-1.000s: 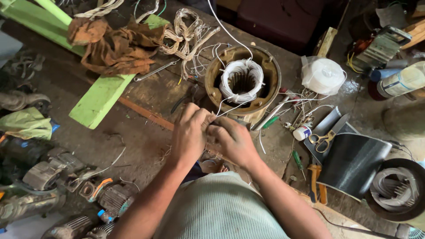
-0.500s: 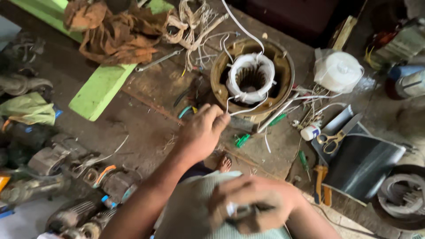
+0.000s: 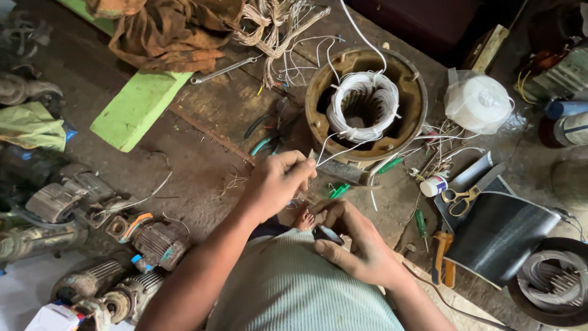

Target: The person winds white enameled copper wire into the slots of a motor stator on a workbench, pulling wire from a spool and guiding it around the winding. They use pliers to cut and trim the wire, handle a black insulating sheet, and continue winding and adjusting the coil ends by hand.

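Your left hand [image 3: 278,184] is pinching a thin white wire [image 3: 343,150] between closed fingertips, just at the near rim of the stator [image 3: 365,101]. Your right hand [image 3: 358,242] is curling around a small dark tool [image 3: 326,233] close to your chest; what kind of tool it is cannot be told.

The wire is running from your left fingertips up and to the right into the white winding [image 3: 362,104] in the stator's bore, its long axis slanting toward the far right. The stator is sitting on the floor [image 3: 196,165] with its bore facing up at you.

Pliers [image 3: 269,132] are lying just left of the stator, beside your left hand, and green-handled screwdrivers [image 3: 338,191] are lying between your hands and the stator. Scissors [image 3: 471,190] are resting on a dark sheet [image 3: 502,236] to the right. A wrench [image 3: 223,69] and a bundle of loose wires [image 3: 278,21] are lying toward the far edge, with a green board [image 3: 138,110] at far left and old motors [image 3: 147,242] at near left.
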`<action>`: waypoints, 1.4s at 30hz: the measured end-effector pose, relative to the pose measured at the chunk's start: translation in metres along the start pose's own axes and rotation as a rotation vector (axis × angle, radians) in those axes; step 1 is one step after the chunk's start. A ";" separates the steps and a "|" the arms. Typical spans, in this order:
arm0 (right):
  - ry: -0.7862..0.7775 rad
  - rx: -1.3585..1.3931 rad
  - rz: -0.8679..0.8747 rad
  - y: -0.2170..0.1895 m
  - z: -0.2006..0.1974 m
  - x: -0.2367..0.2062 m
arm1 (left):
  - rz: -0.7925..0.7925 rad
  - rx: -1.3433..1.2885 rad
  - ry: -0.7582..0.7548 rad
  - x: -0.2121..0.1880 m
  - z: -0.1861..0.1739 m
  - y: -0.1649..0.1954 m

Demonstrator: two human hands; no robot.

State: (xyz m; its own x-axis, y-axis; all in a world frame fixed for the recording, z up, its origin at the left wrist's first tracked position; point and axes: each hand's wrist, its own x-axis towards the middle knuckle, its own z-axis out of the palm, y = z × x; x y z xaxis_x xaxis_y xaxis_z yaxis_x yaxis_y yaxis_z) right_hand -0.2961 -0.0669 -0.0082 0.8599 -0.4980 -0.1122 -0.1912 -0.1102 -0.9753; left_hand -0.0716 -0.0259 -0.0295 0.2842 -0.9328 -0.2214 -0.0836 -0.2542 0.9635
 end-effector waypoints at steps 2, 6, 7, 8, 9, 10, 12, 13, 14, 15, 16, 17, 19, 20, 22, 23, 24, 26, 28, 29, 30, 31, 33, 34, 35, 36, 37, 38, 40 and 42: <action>0.017 -0.161 -0.124 -0.003 0.005 0.003 | -0.134 -0.225 -0.076 0.003 -0.001 -0.014; 0.070 -0.122 -0.005 -0.005 0.008 0.006 | -0.157 -0.288 -0.128 -0.008 -0.011 -0.032; 0.063 -0.055 -0.005 -0.005 0.007 0.005 | -0.151 -0.263 -0.127 -0.015 -0.017 -0.035; 0.058 0.011 -0.007 -0.005 0.007 0.005 | -0.045 -0.127 -0.097 -0.025 -0.022 -0.036; 0.054 0.078 -0.010 -0.004 0.008 0.005 | 0.061 0.010 -0.066 -0.038 -0.028 -0.036; 0.044 0.128 0.020 -0.003 0.008 0.005 | 0.162 0.145 -0.037 -0.048 -0.032 -0.036; 0.018 0.228 0.091 -0.001 0.011 0.005 | 0.217 0.166 0.015 -0.065 -0.035 -0.032; 0.018 0.224 0.088 0.000 0.013 0.006 | 0.247 0.174 0.047 -0.072 -0.036 -0.029; 0.015 0.220 0.080 0.001 0.015 0.007 | 0.260 0.172 0.088 -0.078 -0.037 -0.026; 0.012 0.216 0.068 0.002 0.018 0.008 | 0.275 0.173 0.132 -0.082 -0.038 -0.022; 0.020 0.157 0.057 0.003 0.021 0.010 | 0.287 0.175 0.176 -0.086 -0.037 -0.018; 0.026 0.099 0.046 0.004 0.024 0.013 | 0.247 0.136 0.169 -0.088 -0.037 -0.015; 0.040 0.003 0.054 0.004 0.029 0.019 | 0.171 0.055 0.155 -0.091 -0.035 -0.010; 0.050 -0.037 0.071 0.005 0.031 0.023 | 0.131 -0.017 0.145 -0.091 -0.034 -0.009; 0.076 -0.116 0.061 0.005 0.035 0.031 | 0.062 -0.160 0.120 -0.091 -0.033 -0.008; 0.091 -0.154 0.041 0.005 0.037 0.035 | 0.029 -0.164 0.130 -0.091 -0.033 -0.008; 0.107 -0.192 0.026 0.006 0.038 0.039 | -0.007 -0.170 0.136 -0.091 -0.033 -0.009; 0.103 -0.278 0.102 0.006 0.040 0.045 | -0.018 -0.187 0.136 -0.091 -0.034 -0.010; 0.092 -0.305 0.100 0.007 0.042 0.049 | 0.038 -0.204 0.136 -0.091 -0.035 -0.011; 0.083 -0.289 0.065 0.007 0.042 0.050 | 0.022 -0.150 0.150 -0.091 -0.036 -0.011; 0.073 -0.273 0.028 0.008 0.043 0.051 | 0.007 -0.096 0.165 -0.091 -0.036 -0.011; 0.076 -0.270 0.008 0.008 0.043 0.051 | -0.008 -0.042 0.179 -0.092 -0.036 -0.011; 0.083 -0.265 -0.029 0.007 0.044 0.051 | 0.064 0.019 0.211 -0.093 -0.036 -0.012; 0.082 -0.261 -0.015 0.006 0.044 0.051 | 0.100 0.047 0.226 -0.094 -0.036 -0.013; 0.080 -0.257 0.002 0.004 0.044 0.049 | 0.145 0.079 0.252 -0.094 -0.036 -0.014; 0.079 -0.252 0.019 0.001 0.043 0.047 | 0.190 0.111 0.279 -0.095 -0.035 -0.015; 0.056 -0.199 -0.006 -0.002 0.041 0.045 | 0.237 0.147 0.306 -0.096 -0.034 -0.017; 0.034 -0.146 -0.031 -0.006 0.039 0.042 | 0.262 0.156 0.312 -0.096 -0.034 -0.018; -0.033 0.055 0.026 -0.014 0.033 0.035 | 0.314 0.174 0.322 -0.096 -0.033 -0.020; -0.123 0.349 0.187 -0.022 0.028 0.030 | 0.356 0.196 0.340 -0.093 -0.031 -0.021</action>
State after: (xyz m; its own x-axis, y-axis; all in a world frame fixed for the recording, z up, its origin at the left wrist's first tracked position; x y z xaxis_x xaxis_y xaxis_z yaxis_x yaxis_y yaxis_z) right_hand -0.2528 -0.0552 0.0042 0.8797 -0.3731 -0.2949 -0.1955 0.2815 -0.9394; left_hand -0.0671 0.0742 -0.0245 0.4964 -0.8430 0.2071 -0.3993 -0.0099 0.9168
